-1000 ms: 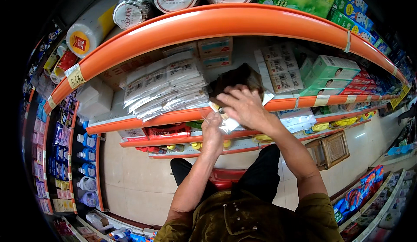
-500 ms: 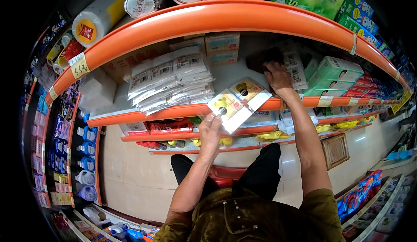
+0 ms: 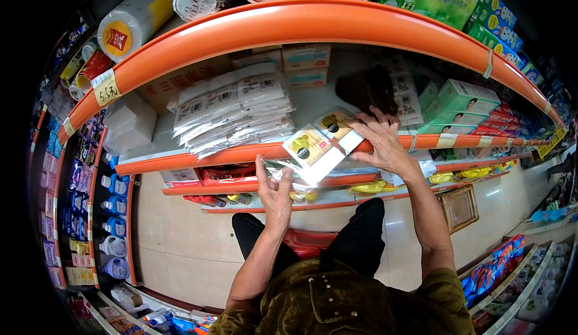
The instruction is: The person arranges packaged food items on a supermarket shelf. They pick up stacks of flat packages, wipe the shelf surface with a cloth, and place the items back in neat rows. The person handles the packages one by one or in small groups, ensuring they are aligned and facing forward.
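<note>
A flat packet (image 3: 325, 165) in clear plastic, with a white card and two pale tan panels bearing green and brown pictures, is tilted at the shelf's front edge. My right hand (image 3: 386, 145) grips its right end, fingers at the upper edge and thumb below. At its lower left end, my left hand (image 3: 276, 199) holds the loose clear plastic between thumb and fingers, the index finger stretched upward. Behind my right hand, a dark, soft-looking bundle (image 3: 364, 88) lies on the shelf; I cannot make out its kind.
Left of the packet is a stack of flat plastic-wrapped packets (image 3: 235, 109). Green boxes (image 3: 466, 97) stand on the right. An orange-edged upper shelf (image 3: 313, 22) arches over the hands. Below are lower shelves with yellow items (image 3: 370, 189), and a red stool (image 3: 310, 240) between my knees.
My right hand has left the dark bundle and come down onto the packet's right end. My left hand has shifted slightly left and down, from the packet's card to its loose plastic.
</note>
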`<action>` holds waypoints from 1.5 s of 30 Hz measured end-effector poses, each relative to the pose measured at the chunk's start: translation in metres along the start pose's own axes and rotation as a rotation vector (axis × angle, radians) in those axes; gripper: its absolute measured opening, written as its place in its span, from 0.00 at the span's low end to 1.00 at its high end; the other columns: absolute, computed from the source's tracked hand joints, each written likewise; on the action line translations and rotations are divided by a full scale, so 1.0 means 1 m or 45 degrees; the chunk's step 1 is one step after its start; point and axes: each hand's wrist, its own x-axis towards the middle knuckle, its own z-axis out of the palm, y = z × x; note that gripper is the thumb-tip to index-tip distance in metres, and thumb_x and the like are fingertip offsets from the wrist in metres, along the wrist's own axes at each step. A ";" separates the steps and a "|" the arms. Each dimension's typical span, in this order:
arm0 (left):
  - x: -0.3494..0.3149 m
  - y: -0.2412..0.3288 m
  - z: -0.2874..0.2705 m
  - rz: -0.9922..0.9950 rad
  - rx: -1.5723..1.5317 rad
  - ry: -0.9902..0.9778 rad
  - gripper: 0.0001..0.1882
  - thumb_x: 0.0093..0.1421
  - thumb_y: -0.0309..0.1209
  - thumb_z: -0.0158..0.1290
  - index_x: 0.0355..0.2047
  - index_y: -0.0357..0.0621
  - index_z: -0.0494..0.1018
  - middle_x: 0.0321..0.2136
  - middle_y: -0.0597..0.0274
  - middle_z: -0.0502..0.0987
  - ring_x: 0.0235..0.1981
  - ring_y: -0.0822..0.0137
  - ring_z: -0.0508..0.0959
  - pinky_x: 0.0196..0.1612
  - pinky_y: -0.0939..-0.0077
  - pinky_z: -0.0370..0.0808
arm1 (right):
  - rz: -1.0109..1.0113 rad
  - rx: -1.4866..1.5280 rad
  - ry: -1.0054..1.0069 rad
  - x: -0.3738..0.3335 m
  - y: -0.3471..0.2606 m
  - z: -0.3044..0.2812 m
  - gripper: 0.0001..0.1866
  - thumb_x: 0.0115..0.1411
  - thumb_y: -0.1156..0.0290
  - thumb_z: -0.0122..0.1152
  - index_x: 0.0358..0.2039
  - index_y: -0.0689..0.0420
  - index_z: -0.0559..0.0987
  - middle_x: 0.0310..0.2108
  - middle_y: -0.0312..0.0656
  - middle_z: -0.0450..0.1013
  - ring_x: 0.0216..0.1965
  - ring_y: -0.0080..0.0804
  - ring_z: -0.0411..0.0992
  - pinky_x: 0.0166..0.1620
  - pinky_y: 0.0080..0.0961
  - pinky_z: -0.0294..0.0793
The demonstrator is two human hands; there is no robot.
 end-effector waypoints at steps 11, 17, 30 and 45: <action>0.000 0.014 -0.022 0.278 0.273 -0.481 0.28 0.54 0.25 0.41 0.56 0.38 0.53 0.50 0.46 0.64 0.48 0.62 0.69 0.45 0.70 0.70 | 0.021 0.474 0.314 -0.002 -0.007 -0.008 0.13 0.48 0.74 0.56 0.36 0.57 0.76 0.34 0.40 0.72 0.40 0.33 0.66 0.45 0.28 0.59; -0.005 0.046 -0.001 0.463 0.572 -0.500 0.33 0.47 0.23 0.54 0.54 0.38 0.57 0.49 0.49 0.66 0.48 0.62 0.68 0.47 0.70 0.68 | 0.441 1.065 0.464 -0.008 -0.010 -0.029 0.10 0.46 0.81 0.59 0.32 0.58 0.76 0.25 0.33 0.69 0.22 0.15 0.67 0.19 0.11 0.68; 0.045 0.107 -0.034 1.044 1.371 0.127 0.02 0.45 0.27 0.56 0.22 0.45 0.76 0.14 0.61 0.66 0.19 0.62 0.66 0.24 0.71 0.61 | 0.561 1.730 0.227 0.050 -0.044 -0.039 0.15 0.53 0.69 0.56 0.37 0.67 0.70 0.31 0.43 0.71 0.30 0.24 0.70 0.33 0.20 0.71; 0.188 0.144 -0.111 0.285 0.572 0.236 0.06 0.51 0.26 0.49 0.27 0.34 0.70 0.17 0.64 0.70 0.16 0.74 0.64 0.19 0.79 0.61 | 0.611 1.851 0.073 0.217 -0.070 0.007 0.17 0.47 0.70 0.61 0.37 0.58 0.68 0.34 0.41 0.68 0.32 0.30 0.68 0.37 0.27 0.69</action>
